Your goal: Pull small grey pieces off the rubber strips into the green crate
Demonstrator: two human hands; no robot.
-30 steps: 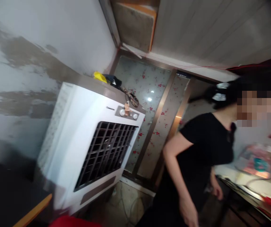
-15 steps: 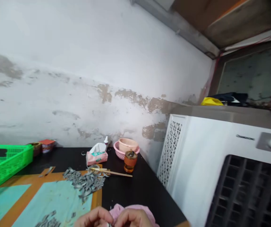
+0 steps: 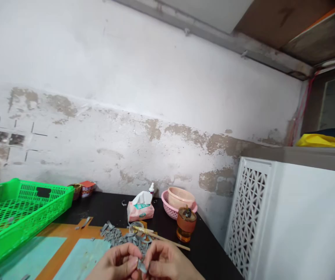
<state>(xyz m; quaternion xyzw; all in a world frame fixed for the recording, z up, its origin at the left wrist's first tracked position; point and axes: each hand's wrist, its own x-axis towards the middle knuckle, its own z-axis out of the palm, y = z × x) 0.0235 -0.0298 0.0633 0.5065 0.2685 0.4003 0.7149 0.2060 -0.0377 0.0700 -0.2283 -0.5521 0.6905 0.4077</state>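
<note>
At the bottom edge of the view, my left hand and my right hand meet, both closed with fingertips pinched. Between them is a small grey strip, gripped from both sides. Just beyond my fingers lies a pile of similar grey strips, partly hidden by my hands. A thin wooden stick with a brush-like tip and a small round clear dish rest by that pile.
A green plastic basket stands at left. Farther back are a tissue box, a small white-capped bottle, pink bowls and a lidded amber cup. A large white appliance borders the black table at right.
The view has swung left, so the scene has shifted rightward. My hands have come higher into view, showing the grey strip between them. Pink cloth seen beneath them earlier is out of sight.
</note>
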